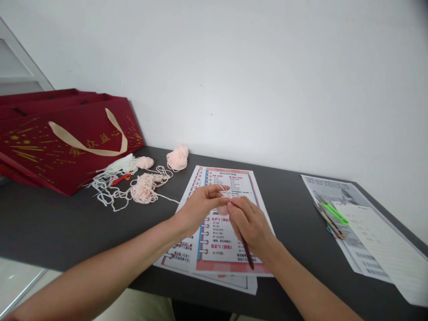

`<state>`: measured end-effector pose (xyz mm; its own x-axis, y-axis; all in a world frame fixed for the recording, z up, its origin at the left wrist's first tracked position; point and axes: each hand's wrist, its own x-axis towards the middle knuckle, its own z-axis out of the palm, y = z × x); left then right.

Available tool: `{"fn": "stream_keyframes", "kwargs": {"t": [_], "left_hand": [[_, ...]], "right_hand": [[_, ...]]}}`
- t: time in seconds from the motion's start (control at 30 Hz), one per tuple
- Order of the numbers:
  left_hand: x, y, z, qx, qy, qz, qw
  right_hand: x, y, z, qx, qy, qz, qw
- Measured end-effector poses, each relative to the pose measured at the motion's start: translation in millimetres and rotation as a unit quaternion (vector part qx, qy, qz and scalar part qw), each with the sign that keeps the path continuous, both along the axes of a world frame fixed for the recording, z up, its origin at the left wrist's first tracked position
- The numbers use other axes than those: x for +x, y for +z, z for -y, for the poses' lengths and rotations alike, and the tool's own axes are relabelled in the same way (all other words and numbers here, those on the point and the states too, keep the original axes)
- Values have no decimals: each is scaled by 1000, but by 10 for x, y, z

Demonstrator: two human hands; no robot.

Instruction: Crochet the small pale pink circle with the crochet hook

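Observation:
My left hand (198, 208) pinches a small pale pink crochet piece (223, 210), with a strand of yarn raised near its fingertips. My right hand (251, 219) is closed around a crochet hook (248, 255) whose dark red handle sticks out below the palm. The hook's tip meets the piece between both hands, but the fingers partly hide the stitches. Under the hands lie printed pattern sheets (219, 263) with red and black text. From the left, a pink yarn strand (169, 198) runs from a loose pink tangle (144, 189) toward my left hand.
Dark red gift bags (67, 165) lean at the left. Beside them are white yarn (109, 178), a red-handled tool (120, 179) and pink yarn balls (177, 158). To the right, papers (377, 236) hold a bright green tool (334, 213) and thin pen-like sticks. A white wall (250, 89) stands behind the dark table (287, 200).

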<state>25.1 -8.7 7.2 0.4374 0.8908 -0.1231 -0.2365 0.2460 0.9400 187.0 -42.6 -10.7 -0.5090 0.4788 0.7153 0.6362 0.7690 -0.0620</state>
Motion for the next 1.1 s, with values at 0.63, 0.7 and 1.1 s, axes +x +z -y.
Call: {"fn": "stream_keyframes", "kwargs": {"t": [0.63, 0.7, 1.1], "left_hand": [[-97, 91, 17, 378, 86, -247, 888], [-100, 94, 14, 373, 93, -248, 889], [-82, 84, 22, 294, 87, -197, 931]], "right_hand": [[-41, 130, 105, -335, 28, -435, 836], [-14, 102, 142, -245, 14, -343, 907], [-91, 60, 95, -311, 33, -440, 842]]}}
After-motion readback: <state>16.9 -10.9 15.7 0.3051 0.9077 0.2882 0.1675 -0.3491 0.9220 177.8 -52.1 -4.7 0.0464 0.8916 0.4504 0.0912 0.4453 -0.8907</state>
